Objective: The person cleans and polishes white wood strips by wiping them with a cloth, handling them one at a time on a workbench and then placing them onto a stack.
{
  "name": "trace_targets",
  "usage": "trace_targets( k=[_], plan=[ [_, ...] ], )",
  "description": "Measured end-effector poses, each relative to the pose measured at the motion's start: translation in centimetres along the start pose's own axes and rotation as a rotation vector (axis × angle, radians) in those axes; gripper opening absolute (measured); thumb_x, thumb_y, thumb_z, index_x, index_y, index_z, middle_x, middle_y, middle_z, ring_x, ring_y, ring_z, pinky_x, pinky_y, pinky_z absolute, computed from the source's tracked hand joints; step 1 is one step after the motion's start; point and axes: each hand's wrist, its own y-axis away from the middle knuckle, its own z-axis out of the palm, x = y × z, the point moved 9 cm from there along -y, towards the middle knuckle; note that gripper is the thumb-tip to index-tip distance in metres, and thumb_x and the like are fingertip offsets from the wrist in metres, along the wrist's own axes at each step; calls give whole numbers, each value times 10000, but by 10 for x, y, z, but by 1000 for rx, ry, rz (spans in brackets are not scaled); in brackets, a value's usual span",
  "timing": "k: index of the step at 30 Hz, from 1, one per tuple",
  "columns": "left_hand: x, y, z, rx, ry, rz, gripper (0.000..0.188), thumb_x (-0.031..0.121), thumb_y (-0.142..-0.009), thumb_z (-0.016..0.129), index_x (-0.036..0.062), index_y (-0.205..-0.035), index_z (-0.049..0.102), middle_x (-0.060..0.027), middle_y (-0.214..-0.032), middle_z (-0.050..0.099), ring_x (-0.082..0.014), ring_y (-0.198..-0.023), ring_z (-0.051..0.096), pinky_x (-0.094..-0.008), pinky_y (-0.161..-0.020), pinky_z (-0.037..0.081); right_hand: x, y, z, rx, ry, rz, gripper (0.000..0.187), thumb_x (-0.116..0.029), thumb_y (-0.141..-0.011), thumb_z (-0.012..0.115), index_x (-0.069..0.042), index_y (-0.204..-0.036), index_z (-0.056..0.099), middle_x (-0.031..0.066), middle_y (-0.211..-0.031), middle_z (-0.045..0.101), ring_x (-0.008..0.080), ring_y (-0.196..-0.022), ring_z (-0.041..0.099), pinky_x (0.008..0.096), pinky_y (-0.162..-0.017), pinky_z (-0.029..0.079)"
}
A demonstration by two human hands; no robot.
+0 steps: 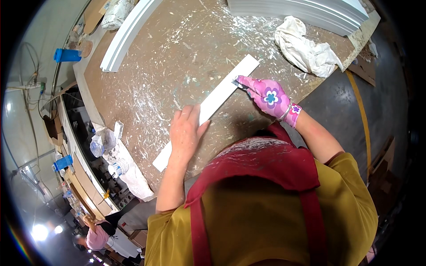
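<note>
A long, flat white strip [222, 95] lies slantwise on the worktable [151, 88]. My bare left hand [186, 133] is closed over its lower part, with the fingers along one edge and the thumb on the other. My right hand [268, 95] wears a pink glove with a flower print. It grips a small dark tool with a flat edge [239, 84], mostly hidden by the glove, whose tip meets the strip near its upper end. White shavings and smears speckle the tabletop around the strip.
Grey-white panels [297, 13] are stacked at the far right beside a crumpled white cloth [306, 48]. A long grooved white moulding [128, 35] rests at the far left. Near the left edge are a paper sheet [133, 177] and a jar [117, 169]. Another person [97, 235] works beyond, lower left.
</note>
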Motion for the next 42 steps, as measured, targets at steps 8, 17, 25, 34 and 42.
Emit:
trace_targets(
  k=[8,17,25,34,42],
  plan=[
    [2,-3,-9,9,-22,15,504,188,-752,763,8,-1198,613,-130,-1089,599,-326,-949,548,-402,-842,473,3,-1,-10,27,-45,-32,444,-48,-911,542,-164,-1338,558,146,-856,672,303,-731,655,388,-677,531],
    [3,-12,-42,-17,3,35,484,137,-723,767,13,-1167,622,-133,-1073,599,-338,-964,535,-411,-842,465,-2,-13,-23,23,-143,-66,474,40,-873,545,-134,-1313,575,154,-1100,675,302,-867,670,363,-775,548],
    [36,-18,-68,-77,-5,211,481,157,-723,770,7,-1156,625,-139,-1068,594,-344,-948,531,-409,-845,455,-7,6,-46,-14,-112,-64,368,-115,-929,561,-141,-1294,596,139,-1170,656,337,-966,651,405,-840,516],
    [135,-38,-82,-57,-153,480,467,130,-690,806,45,-1118,639,-115,-1077,602,-321,-902,548,-399,-819,490,13,69,-110,64,-187,-169,391,-120,-925,580,-107,-1316,585,117,-1261,633,309,-1064,627,372,-926,479],
    [264,-42,-56,-120,-198,571,464,97,-703,785,26,-1138,642,-119,-1082,599,-333,-966,552,-409,-848,482,49,197,-191,117,-326,-269,415,-94,-881,577,-71,-1295,594,164,-1172,659,321,-991,644,384,-854,516]
  ],
)
